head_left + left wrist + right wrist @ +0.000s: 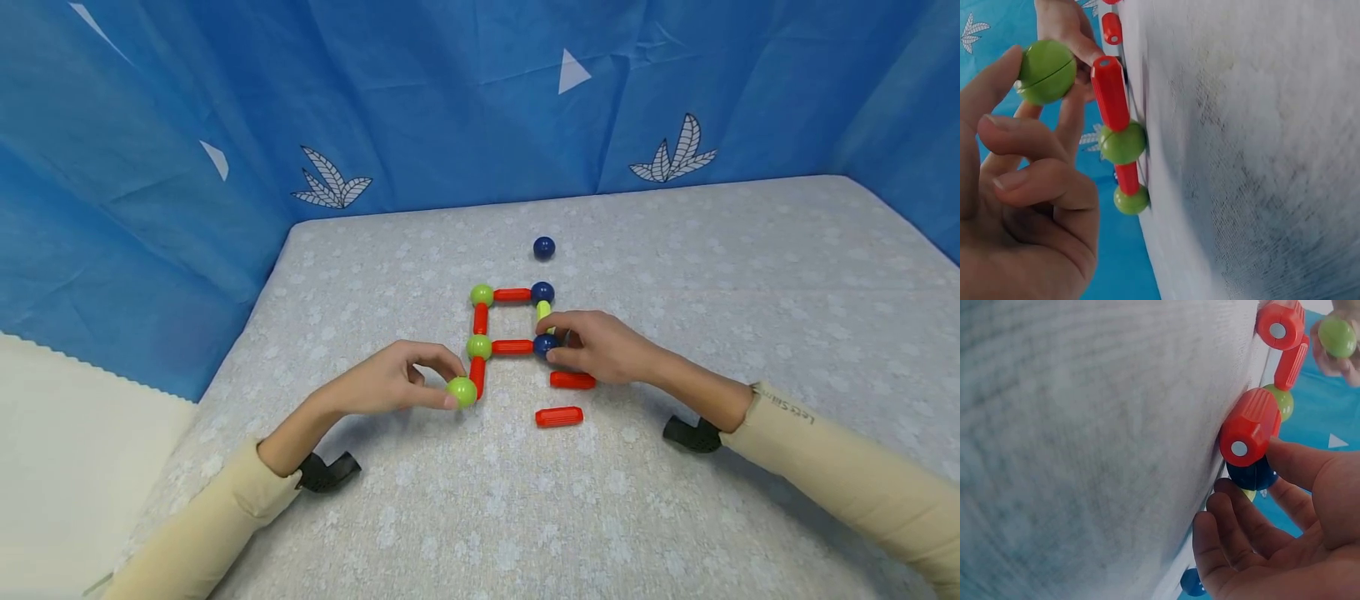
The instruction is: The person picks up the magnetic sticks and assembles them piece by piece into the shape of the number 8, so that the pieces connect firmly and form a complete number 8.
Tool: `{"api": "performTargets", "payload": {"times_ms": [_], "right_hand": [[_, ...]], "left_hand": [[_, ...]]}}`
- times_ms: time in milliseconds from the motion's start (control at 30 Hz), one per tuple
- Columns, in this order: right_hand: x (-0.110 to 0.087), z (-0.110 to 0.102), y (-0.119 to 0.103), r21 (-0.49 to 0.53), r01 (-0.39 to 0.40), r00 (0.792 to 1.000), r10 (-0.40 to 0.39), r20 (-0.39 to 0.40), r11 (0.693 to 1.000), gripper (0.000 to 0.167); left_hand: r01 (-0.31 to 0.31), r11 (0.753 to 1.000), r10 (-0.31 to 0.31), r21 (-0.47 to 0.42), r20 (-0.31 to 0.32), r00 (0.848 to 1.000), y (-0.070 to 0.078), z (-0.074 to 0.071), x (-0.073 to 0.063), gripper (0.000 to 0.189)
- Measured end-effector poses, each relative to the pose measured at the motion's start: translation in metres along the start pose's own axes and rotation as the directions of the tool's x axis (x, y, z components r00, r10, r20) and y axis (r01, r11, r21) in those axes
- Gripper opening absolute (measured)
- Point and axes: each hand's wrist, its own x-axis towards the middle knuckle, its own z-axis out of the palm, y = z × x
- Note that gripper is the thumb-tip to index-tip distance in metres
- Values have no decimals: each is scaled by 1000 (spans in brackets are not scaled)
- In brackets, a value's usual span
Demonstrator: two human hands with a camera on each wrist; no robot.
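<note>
My left hand (401, 379) pinches a glossy green ball (1047, 72) between thumb and fingers. That ball is beside the near end of a red rod (1110, 94) that juts from a square frame; a gap shows between them in the left wrist view. My right hand (603, 346) holds the dark blue ball (543, 346) at the frame's near right corner. Red rods (513, 347) join this corner to a green ball (478, 347) and run along the left and far sides. A yellow-green rod (543, 310) forms the right side, up to another blue ball (542, 292).
Two loose red rods lie near the right hand, one closer (572, 380) and one farther toward me (558, 417). A single blue ball (543, 247) sits beyond the frame. Blue patterned cloth (480, 100) hangs behind the patterned tabletop (420, 517).
</note>
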Motion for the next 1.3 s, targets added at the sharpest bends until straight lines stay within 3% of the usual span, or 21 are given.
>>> {"api": "performTargets", "payload": {"times_ms": [200, 400, 833, 1300], "right_hand": [[0, 1, 1, -1, -6, 1000, 6, 2, 1000, 31], [-1, 1, 1, 4, 10, 1000, -9, -5, 1000, 31], [-1, 0, 0, 9, -1, 1000, 1, -6, 1000, 31], [-1, 1, -1, 16, -6, 1000, 6, -3, 1000, 32]], "left_hand": [[-9, 1000, 10, -13, 85, 996, -1, 6, -1, 25], [0, 1000, 0, 3, 111, 994, -3, 13, 2, 28], [30, 997, -34, 76, 55, 998, -5, 21, 8, 25], [45, 995, -52, 93, 76, 996, -3, 23, 9, 25]]}}
